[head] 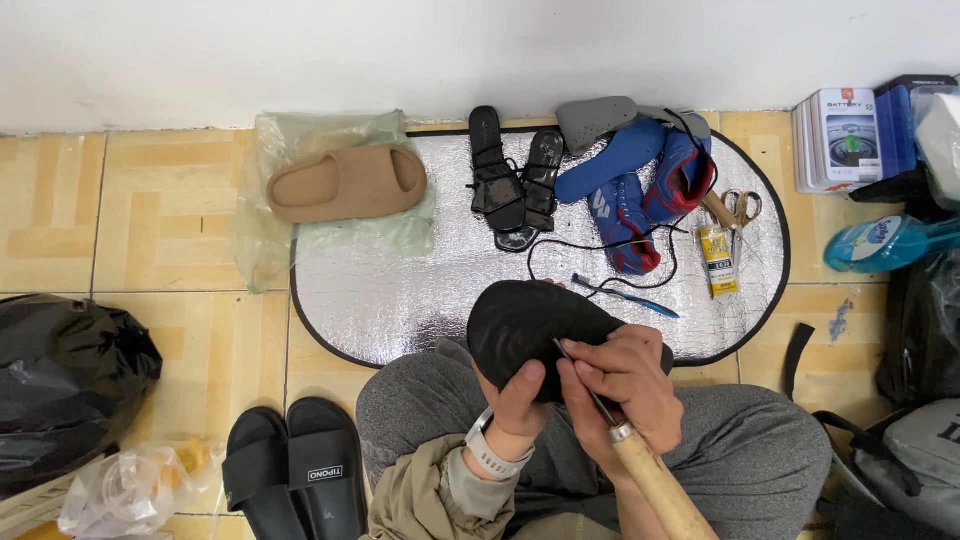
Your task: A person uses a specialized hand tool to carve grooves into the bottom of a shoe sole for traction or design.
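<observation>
The left hand [520, 392] cups the black shoe [525, 325], sole up, long axis running left-right. The right hand [625, 385] is clamped on a wooden-handled awl [640, 465], its tip pointing up-left into the sole.

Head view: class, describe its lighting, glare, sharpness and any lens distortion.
Head view: soft, even light, only faint shadows; the silver mat gives a crinkled sheen, no harsh glare; the black shoe, left hand and right hand gripping the wooden-handled awl are sharp; the wall-floor line bows slightly, a wide-angle effect.
</observation>
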